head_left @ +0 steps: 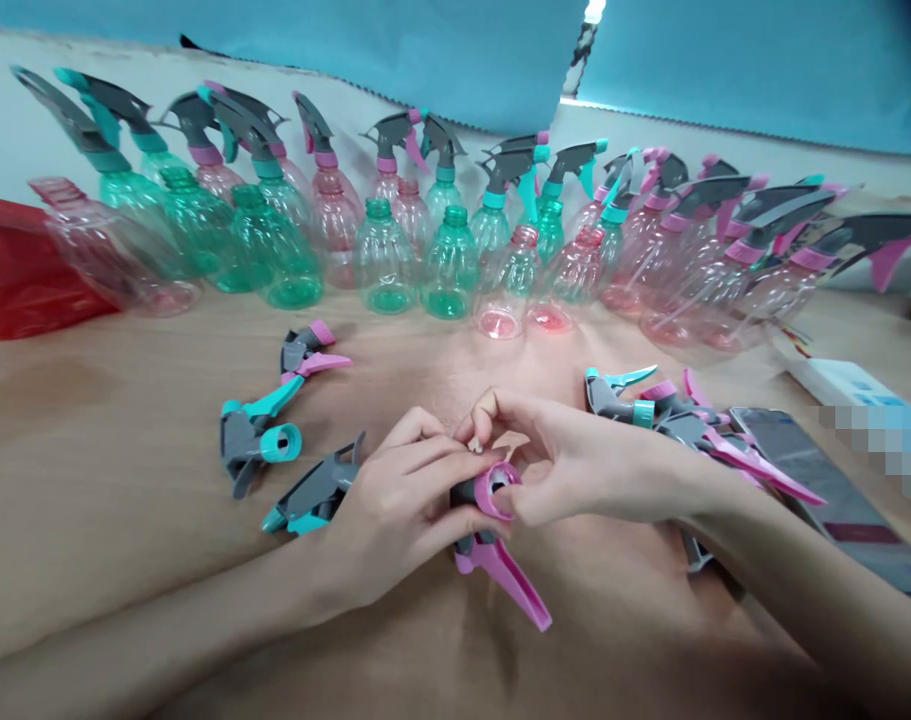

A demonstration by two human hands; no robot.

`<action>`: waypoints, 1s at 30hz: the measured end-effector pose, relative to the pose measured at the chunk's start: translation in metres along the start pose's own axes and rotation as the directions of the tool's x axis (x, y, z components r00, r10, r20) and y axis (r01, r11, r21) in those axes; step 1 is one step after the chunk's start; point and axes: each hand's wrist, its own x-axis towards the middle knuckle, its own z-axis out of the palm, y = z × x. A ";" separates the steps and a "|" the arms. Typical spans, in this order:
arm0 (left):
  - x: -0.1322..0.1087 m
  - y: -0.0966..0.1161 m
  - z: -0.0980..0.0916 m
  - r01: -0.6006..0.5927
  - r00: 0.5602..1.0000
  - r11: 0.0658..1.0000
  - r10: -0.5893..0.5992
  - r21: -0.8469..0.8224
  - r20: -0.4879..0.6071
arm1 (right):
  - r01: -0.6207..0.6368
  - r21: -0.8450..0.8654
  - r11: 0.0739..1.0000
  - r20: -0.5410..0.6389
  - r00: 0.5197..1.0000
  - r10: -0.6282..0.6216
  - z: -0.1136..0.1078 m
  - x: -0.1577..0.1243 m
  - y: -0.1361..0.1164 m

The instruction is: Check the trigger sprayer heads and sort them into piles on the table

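Observation:
My left hand (pixel 399 495) is closed round a grey and pink trigger spray head (pixel 509 585), its pink trigger hanging down and its open collar turned to the right. At that pink collar (pixel 485 492) my right hand (pixel 575 465) grips with the thumb on its rim, fingers curled above. Whether something small sits between the right fingertips, I cannot tell. Just left of my left hand lies a grey and teal spray head (pixel 316 490). Beyond it are another teal one (pixel 252 440) and a pink one (pixel 312 350).
Rows of green bottles (pixel 386 265) and pink bottles (pixel 509 285) line the back of the table, many with spray heads on. Several loose spray heads (pixel 695 430) lie by my right forearm, beside a phone (pixel 837 500). A red bag (pixel 31 275) is at far left.

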 end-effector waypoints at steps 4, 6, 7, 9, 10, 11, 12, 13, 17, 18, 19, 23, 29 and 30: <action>0.001 0.003 0.000 0.002 1.000 0.999 -0.001 -0.035 0.009 | 0.012 -0.025 1.000 0.036 0.999 -0.011 -0.003 -0.003 -0.002; 0.002 0.004 -0.001 -0.005 1.000 0.999 0.005 -0.048 0.003 | 0.018 -0.027 0.999 0.033 0.999 -0.017 -0.003 -0.002 -0.001; 0.003 0.004 -0.001 -0.009 1.000 0.999 0.009 -0.048 0.001 | 0.021 -0.034 0.999 0.026 0.999 -0.020 -0.002 -0.002 0.000; 0.003 0.004 -0.001 -0.008 1.000 0.999 0.008 -0.033 0.010 | 0.037 -0.061 0.997 -0.005 0.999 -0.037 0.000 -0.002 0.001; 0.004 0.003 -0.001 -0.011 1.000 1.000 0.011 -0.022 0.009 | 0.046 -0.085 0.995 -0.024 0.999 -0.048 0.002 -0.002 0.001; 0.003 0.002 -0.001 -0.016 1.000 1.000 0.016 -0.013 0.008 | 0.049 -0.119 0.992 -0.043 0.998 -0.055 0.003 -0.003 0.001; 0.003 0.002 0.000 -0.025 1.000 1.000 0.025 -0.007 0.006 | 0.050 -0.158 0.986 -0.060 0.996 -0.060 0.005 -0.004 0.001; 0.003 0.001 0.000 -0.035 0.999 0.999 0.035 -0.005 0.000 | 0.049 -0.199 0.979 -0.074 0.995 -0.065 0.007 -0.006 0.000; 0.002 0.002 -0.001 -0.042 0.999 0.999 0.042 0.006 0.033 | 0.060 -0.349 0.935 -0.106 0.989 -0.103 0.012 -0.012 -0.002; 0.002 0.003 -0.001 -0.042 0.998 0.999 0.041 0.011 0.046 | 0.066 -0.374 0.925 -0.111 0.987 -0.115 0.012 -0.013 -0.002; 0.001 0.003 -0.002 -0.042 0.998 0.999 0.042 0.015 0.053 | 0.069 -0.394 0.917 -0.114 0.986 -0.123 0.012 -0.014 -0.003; -0.001 0.002 -0.003 -0.045 0.998 0.999 0.044 0.023 0.049 | 0.049 -0.420 0.906 -0.120 0.987 -0.109 0.012 -0.016 -0.005; -0.003 -0.002 0.001 -0.040 0.999 0.999 0.039 0.016 0.037 | 0.033 -0.376 0.926 -0.160 0.982 -0.100 0.015 -0.013 -0.009; -0.003 -0.001 0.001 -0.035 0.999 0.999 0.035 0.013 0.039 | 0.029 -0.348 0.937 -0.167 0.981 -0.093 0.015 -0.012 -0.008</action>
